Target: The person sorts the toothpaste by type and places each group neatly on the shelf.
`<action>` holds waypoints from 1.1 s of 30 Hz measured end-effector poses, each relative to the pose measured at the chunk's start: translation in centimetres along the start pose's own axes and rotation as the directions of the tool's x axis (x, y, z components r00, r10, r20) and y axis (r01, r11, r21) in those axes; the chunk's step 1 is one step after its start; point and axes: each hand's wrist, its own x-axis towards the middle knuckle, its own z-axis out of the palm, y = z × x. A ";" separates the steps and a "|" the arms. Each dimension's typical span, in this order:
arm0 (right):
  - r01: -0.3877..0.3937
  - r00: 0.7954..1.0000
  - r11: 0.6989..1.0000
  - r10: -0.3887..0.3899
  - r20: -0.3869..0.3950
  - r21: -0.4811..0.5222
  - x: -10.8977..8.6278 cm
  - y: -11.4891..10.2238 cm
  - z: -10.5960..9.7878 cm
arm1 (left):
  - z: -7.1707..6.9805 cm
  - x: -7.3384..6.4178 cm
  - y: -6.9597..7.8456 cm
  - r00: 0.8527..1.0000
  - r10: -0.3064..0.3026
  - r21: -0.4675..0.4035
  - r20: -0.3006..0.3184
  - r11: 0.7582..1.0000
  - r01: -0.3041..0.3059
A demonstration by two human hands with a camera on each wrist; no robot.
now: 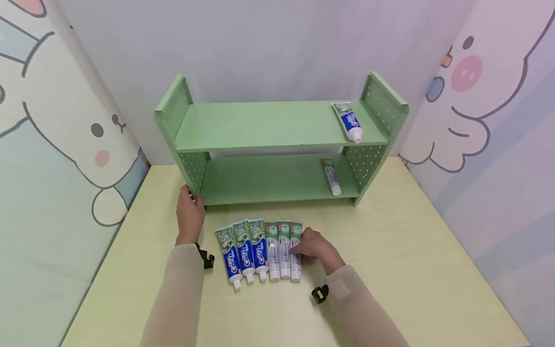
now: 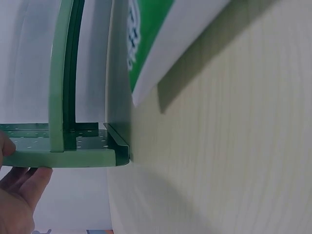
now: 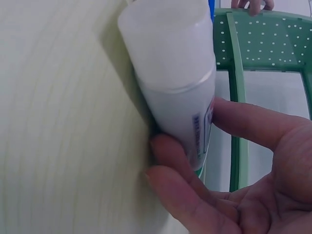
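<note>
My left hand [image 1: 190, 219] holds the lower left side panel of a green two-tier shelf [image 1: 269, 125]; the left wrist view shows its thumb and fingers [image 2: 35, 187] on either side of the panel's edge. My right hand [image 1: 320, 246] pinches the rightmost white-and-green toothpaste tube [image 1: 296, 271]. In the right wrist view, thumb and fingers are on opposite sides of this toothpaste tube [image 3: 170, 63], its white cap towards the camera. Two matching tubes [image 1: 284, 262] lie just left of it, then three larger blue-and-green toothpaste tubes [image 1: 244, 250] in the same row.
On the upper tier lies a blue-and-green tube [image 1: 348, 120], near the right side panel. Below it, a white-and-green tube [image 1: 331, 177] lies on the lower tier. The shelf stands at the back of a pale wood table [image 1: 403, 250], between cartoon-printed walls [image 1: 498, 86].
</note>
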 end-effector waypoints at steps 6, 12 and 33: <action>0.012 1.000 0.999 -0.011 -0.017 0.033 0.1 0.1 0.2 | 0.0 0.2 0.0 1.000 0.001 0.003 0.000 1.000 -0.001; 0.006 0.999 0.999 -0.004 -0.037 0.046 0.0 0.1 0.4 | 0.0 0.1 0.1 1.000 -0.010 0.007 0.004 1.000 0.010; 0.002 0.995 0.992 0.011 -0.100 0.129 0.0 0.2 0.2 | 0.0 0.1 0.0 1.000 -0.002 -0.003 0.000 1.000 0.002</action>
